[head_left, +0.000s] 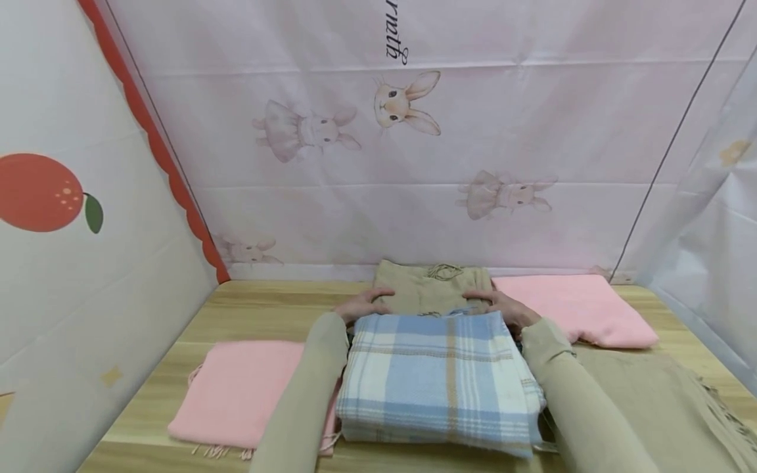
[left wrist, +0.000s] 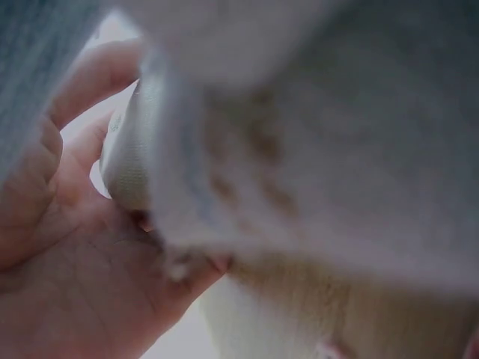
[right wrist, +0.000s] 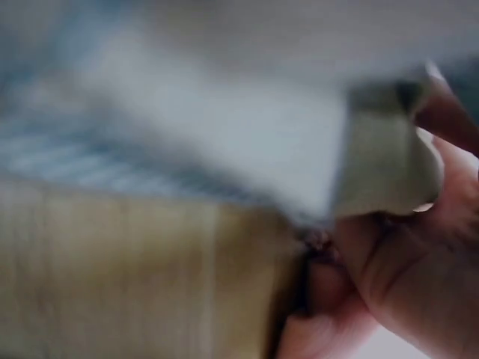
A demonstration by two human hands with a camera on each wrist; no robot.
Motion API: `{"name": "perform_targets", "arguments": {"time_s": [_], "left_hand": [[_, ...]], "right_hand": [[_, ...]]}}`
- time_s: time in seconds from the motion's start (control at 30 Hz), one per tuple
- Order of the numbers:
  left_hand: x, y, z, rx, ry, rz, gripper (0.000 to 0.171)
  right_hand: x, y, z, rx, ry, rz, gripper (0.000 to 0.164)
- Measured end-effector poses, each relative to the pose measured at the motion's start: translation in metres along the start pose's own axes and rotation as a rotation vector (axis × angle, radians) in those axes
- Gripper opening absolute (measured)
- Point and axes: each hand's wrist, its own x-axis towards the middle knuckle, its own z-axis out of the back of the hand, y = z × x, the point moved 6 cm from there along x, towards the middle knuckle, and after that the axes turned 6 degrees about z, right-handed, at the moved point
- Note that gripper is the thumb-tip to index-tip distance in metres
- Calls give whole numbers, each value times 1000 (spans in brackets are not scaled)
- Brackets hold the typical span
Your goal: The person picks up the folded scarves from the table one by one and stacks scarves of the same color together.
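In the head view a folded beige scarf [head_left: 422,289] with a fringe at its back lies against the wall. My left hand [head_left: 362,306] grips its left side and my right hand [head_left: 503,307] its right side, thumbs toward the middle. Nearer to me, between my forearms, is a folded blue-and-white plaid scarf [head_left: 426,381]; it hides part of both hands. The left wrist view has the beige cloth [left wrist: 129,153] between thumb and fingers, and the right wrist view likewise shows beige cloth [right wrist: 382,161] in the grip. Blurred plaid fabric fills much of both wrist views.
Left of the plaid scarf lies a folded pink scarf [head_left: 248,394] with fringes. Another pink folded cloth [head_left: 576,309] sits at the back right, with a fringed beige scarf [head_left: 656,407] spread in front of it. All are on a wooden table [head_left: 236,315] backed by printed wall sheets.
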Motion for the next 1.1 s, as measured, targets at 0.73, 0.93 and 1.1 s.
{"name": "perform_targets", "arguments": {"time_s": [0.73,0.93,1.1], "left_hand": [[8,4,1,7,-13,-42,56],[6,2,5,-9,-69,41,55],[6,0,7,-6,-89,35,49]], "right_hand": [[0,-5,-1,-37,-39,25,53],[0,-4,2,-49,-72,-16,59],[1,-5,2,-8,-70,-2,59]]}}
